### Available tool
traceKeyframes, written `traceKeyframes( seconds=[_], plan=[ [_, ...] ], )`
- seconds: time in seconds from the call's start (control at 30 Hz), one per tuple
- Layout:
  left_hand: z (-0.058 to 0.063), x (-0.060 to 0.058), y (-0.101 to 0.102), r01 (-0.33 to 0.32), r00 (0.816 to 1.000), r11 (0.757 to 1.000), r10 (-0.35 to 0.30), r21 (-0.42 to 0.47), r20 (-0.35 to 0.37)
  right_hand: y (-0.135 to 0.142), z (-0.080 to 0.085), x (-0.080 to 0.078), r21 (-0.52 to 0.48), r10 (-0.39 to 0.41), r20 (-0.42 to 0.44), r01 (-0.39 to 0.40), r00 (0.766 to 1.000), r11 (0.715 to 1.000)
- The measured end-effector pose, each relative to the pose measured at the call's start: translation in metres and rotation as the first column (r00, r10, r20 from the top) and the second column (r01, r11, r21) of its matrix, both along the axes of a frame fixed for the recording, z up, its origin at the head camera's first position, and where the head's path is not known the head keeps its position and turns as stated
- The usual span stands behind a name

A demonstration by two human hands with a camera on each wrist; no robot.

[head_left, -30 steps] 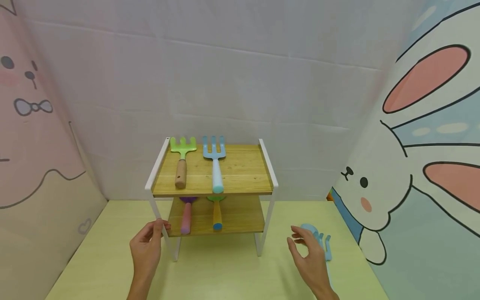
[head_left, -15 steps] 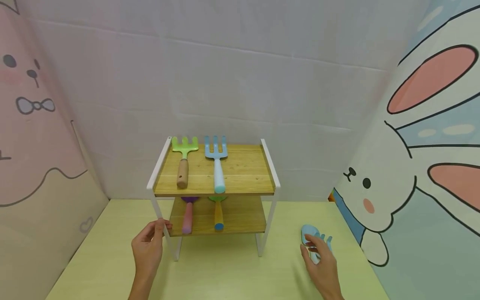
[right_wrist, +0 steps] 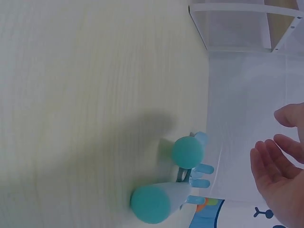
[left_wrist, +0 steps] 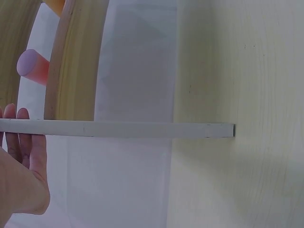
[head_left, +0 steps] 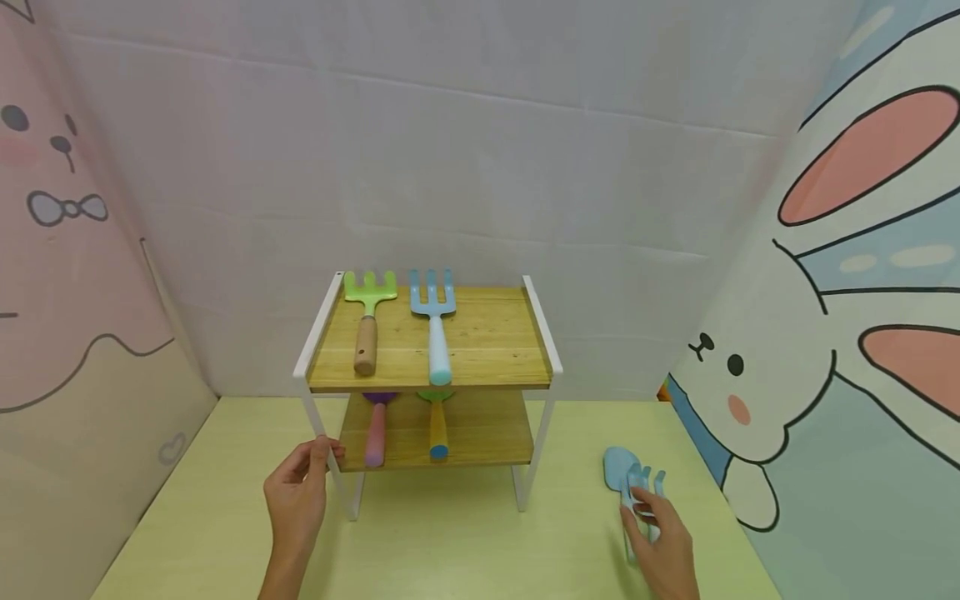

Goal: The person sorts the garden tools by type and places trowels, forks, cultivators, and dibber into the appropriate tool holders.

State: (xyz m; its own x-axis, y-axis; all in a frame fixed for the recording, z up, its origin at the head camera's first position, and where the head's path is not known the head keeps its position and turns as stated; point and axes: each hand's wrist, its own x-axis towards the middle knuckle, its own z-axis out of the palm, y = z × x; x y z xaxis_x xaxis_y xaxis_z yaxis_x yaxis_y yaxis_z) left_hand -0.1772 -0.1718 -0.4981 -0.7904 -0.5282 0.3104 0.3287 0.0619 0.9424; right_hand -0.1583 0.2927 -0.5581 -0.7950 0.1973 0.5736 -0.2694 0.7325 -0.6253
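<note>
In the head view my left hand (head_left: 296, 496) holds the front left leg of a small two-tier shelf (head_left: 495, 337); in the left wrist view the fingers pass behind the white leg (left_wrist: 142, 130). My right hand (head_left: 660, 537) hovers over a light-blue toy shovel (head_left: 618, 467) and a light-blue hand fork (head_left: 659, 482), partly hiding both. In the right wrist view, that hand (right_wrist: 280, 166) has its fingers loosely bent and thumb apart, away from the handles. The teal ends of the shovel handle (right_wrist: 187, 152) and fork handle (right_wrist: 151, 204) face that camera.
On the shelf's top board lie a green fork with a wooden handle (head_left: 365, 346) and a light-blue fork (head_left: 437, 342). A pink-handled tool (head_left: 375, 437) and a yellow-handled tool (head_left: 437, 429) lie on the lower board. Printed curtains (head_left: 750, 400) flank the pale table (head_left: 442, 542).
My right hand has moved right and toward the table's near side, uncovering the shovel's blade and coming over the tool handles. The left hand stays on the shelf leg.
</note>
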Motion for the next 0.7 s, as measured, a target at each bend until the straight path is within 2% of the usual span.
traceKeyframes(
  seconds=[0.2, 0.37, 0.5, 0.7],
  plan=[
    [-0.001, -0.001, 0.000, 0.001, 1.000, 1.000, -0.001, 0.003, -0.010, 0.008, -0.007, 0.008, 0.041, -0.059, 0.098, 0.056, 0.993, 0.998],
    [-0.001, 0.000, 0.000, -0.003, 1.000, 1.000, 0.003, -0.001, -0.008, 0.016, -0.012, 0.012, 0.049, -0.101, 0.183, 0.093, 0.978, 0.994],
    [-0.001, 0.000, 0.000, -0.004, 1.000, 1.000, 0.004, -0.007, -0.003, 0.025, -0.018, 0.015, 0.043, -0.132, 0.289, 0.124, 0.948, 0.991],
    [-0.001, 0.000, 0.000, -0.004, 1.000, 1.000, 0.004, -0.016, -0.014, 0.038, -0.022, 0.017, 0.032, -0.092, 0.438, 0.087, 0.894, 0.996]
  ],
)
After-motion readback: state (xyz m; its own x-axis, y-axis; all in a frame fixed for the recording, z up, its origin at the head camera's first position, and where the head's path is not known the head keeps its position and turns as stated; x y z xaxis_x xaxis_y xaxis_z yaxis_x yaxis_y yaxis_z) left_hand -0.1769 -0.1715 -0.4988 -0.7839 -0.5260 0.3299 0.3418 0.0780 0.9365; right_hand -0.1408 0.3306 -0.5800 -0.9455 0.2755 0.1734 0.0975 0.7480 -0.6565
